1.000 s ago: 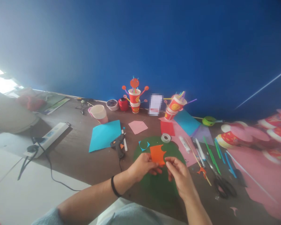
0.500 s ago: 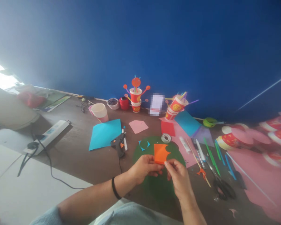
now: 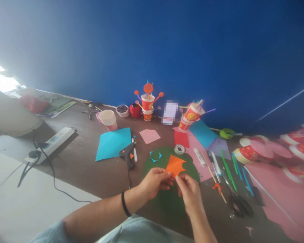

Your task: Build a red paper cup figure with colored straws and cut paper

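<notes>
A piece of orange paper (image 3: 175, 164) with rounded bites cut from its right edge is held up between both hands. My left hand (image 3: 155, 182) pinches its lower left corner between thumb and fingers. At the bottom edge, my right hand (image 3: 188, 189) pinches it too, thumb on the near side. Beneath them lies a dark green mat (image 3: 172, 202). On the mat's far part rest a blue paper offcut (image 3: 155, 156) with a round hole and a roll of tape (image 3: 179, 149).
A black glue gun (image 3: 128, 154) and blue paper (image 3: 113, 143) lie to the left, with a power strip (image 3: 52, 145) beyond. Black-handled scissors (image 3: 239, 204), pens and green straws (image 3: 228, 170) lie right. Decorated paper cups (image 3: 148, 103) stand along the blue wall.
The orange paper has turned slightly clockwise and tilted in my fingers. My right hand has shifted a little to the left along its bottom edge.
</notes>
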A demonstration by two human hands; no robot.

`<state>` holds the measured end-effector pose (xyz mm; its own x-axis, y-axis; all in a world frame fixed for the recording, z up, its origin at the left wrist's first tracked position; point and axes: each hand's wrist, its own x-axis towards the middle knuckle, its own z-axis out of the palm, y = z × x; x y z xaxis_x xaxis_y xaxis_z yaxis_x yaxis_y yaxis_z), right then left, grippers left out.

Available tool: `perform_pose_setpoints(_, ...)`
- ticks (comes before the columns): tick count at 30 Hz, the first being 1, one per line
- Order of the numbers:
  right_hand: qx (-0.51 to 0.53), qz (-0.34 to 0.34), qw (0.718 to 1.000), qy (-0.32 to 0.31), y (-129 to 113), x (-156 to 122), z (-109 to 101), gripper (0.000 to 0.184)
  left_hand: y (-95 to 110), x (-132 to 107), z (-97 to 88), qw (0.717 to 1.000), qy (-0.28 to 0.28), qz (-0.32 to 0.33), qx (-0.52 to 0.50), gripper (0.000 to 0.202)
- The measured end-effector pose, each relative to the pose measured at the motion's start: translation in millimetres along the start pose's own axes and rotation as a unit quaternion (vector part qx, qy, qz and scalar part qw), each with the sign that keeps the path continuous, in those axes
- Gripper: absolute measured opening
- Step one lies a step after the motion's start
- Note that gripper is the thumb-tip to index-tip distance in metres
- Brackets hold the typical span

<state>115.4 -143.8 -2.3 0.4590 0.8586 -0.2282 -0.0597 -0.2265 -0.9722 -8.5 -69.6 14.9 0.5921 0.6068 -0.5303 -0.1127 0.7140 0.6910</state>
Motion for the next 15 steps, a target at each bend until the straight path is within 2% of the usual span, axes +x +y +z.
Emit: perform_pose_setpoints(15, 0.0, 0.003, 1.0, -0.016, -3.0, 0.3, 0.4, 0.038, 2.1, 0.4, 2.3, 1.0, 0.005, 0.005, 0.022, 0.031)
